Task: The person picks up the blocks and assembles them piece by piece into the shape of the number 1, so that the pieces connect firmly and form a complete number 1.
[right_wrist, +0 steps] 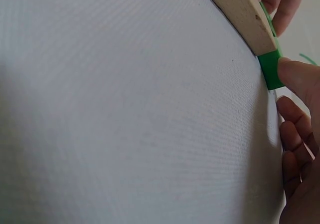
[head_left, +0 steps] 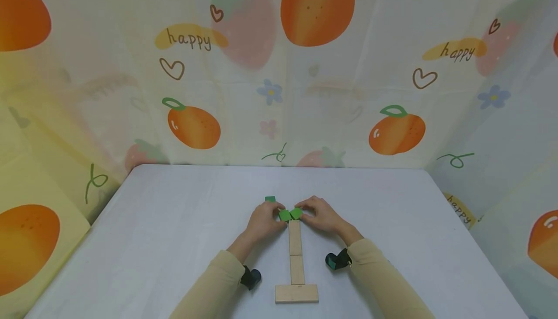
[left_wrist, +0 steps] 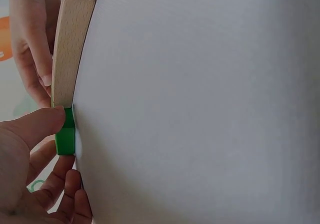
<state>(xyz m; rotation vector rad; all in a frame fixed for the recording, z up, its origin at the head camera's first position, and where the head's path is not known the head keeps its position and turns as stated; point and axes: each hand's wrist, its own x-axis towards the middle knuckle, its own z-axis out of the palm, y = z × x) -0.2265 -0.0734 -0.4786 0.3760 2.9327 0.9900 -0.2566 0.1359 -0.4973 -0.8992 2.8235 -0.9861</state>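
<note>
Two small green blocks meet at the far end of a line of plain wooden blocks on the white table. My left hand (head_left: 264, 222) pinches the left green block (head_left: 285, 215) between thumb and fingers; the left wrist view shows the thumb on its near side. With thumb and fingertips, my right hand (head_left: 321, 214) pinches the right green block (head_left: 296, 213). Both green blocks sit turned at an angle, beside the end of the upper long wooden block (head_left: 295, 237). A second long wooden block (head_left: 297, 269) continues the line towards me.
A wooden block (head_left: 296, 294) lies crosswise at the near end of the line. Another green block (head_left: 270, 198) lies just beyond my left hand. The white table (head_left: 183, 212) reaches a fruit-patterned cloth (head_left: 327, 77) at the back.
</note>
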